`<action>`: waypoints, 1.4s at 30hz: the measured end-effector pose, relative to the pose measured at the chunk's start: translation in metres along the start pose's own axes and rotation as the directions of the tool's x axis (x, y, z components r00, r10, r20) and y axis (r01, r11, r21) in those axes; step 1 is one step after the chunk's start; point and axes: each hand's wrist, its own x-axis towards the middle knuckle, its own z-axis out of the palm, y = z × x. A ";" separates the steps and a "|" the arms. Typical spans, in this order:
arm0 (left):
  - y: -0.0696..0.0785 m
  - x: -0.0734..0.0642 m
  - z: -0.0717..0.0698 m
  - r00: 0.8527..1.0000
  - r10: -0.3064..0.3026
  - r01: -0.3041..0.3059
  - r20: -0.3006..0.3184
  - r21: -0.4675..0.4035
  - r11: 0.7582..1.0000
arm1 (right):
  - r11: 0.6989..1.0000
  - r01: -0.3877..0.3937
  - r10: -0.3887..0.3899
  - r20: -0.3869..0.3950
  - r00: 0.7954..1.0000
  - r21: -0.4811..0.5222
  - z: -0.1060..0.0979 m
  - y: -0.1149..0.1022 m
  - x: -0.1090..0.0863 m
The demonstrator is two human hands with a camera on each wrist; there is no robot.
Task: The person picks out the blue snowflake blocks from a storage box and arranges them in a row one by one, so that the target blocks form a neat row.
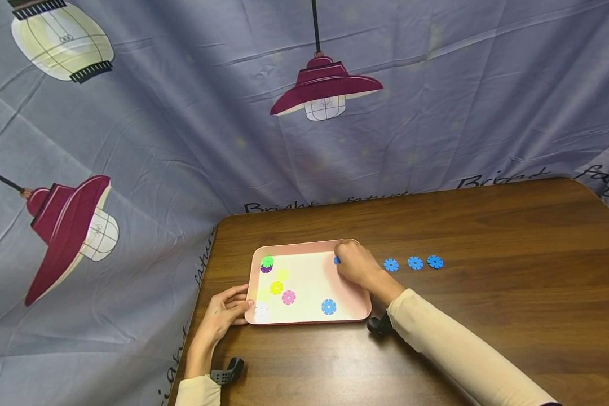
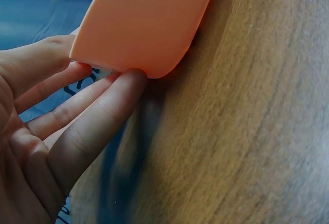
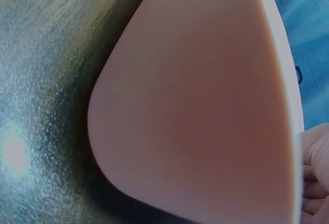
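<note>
A shallow pink tray [image 1: 304, 321] with a pale floor lies on the table. My left hand [image 1: 224, 310] grips its left end; in the left wrist view the thumb [image 2: 97, 126] presses the tray's wall [image 2: 144, 23] near a corner. Over the tray's far right part, my right hand [image 1: 356, 263] pinches a blue notched disc [image 1: 337, 260], mostly hidden by the fingers. Inside lie another blue disc [image 1: 329, 307], a pink disc [image 1: 288, 297], a yellow disc [image 1: 276, 287], a pale yellow disc [image 1: 282, 274], and a green disc [image 1: 268, 261] overlapping a purple disc [image 1: 266, 269].
Right of the tray, three blue discs lie in a row on the wooden table [image 1: 512, 270]: a near one [image 1: 391, 264], a middle one [image 1: 415, 263] and a far one [image 1: 435, 261]. A printed curtain [image 1: 426, 129] hangs behind the table and along its left side.
</note>
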 end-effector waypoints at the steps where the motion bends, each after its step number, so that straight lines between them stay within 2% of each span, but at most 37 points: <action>1: 0.000 0.000 0.000 1.000 0.001 -0.001 -0.001 0.000 1.000 | 1.000 -0.002 0.002 -0.001 1.000 0.007 0.000 0.000 0.000; 9: 0.001 0.000 0.002 1.000 0.006 -0.006 0.001 -0.002 1.000 | 0.998 0.013 -0.012 -0.019 1.000 0.061 -0.008 0.003 -0.001; 13: 0.002 0.000 0.002 1.000 0.005 -0.005 0.001 0.001 1.000 | 0.994 0.018 -0.010 -0.068 0.998 0.109 -0.019 0.005 -0.001; 21: 0.001 0.000 0.002 1.000 0.011 -0.011 -0.005 0.018 1.000 | 0.985 -0.022 0.045 -0.128 0.991 0.172 -0.046 0.019 -0.007; 31: 0.001 -0.002 0.002 1.000 0.014 -0.014 0.003 0.012 1.000 | 0.978 -0.077 0.118 -0.206 0.971 0.196 -0.071 0.056 -0.017; 42: 0.000 -0.002 0.002 1.000 0.007 -0.007 -0.010 0.030 1.000 | 0.967 -0.157 0.204 -0.234 0.951 0.202 -0.094 0.098 -0.037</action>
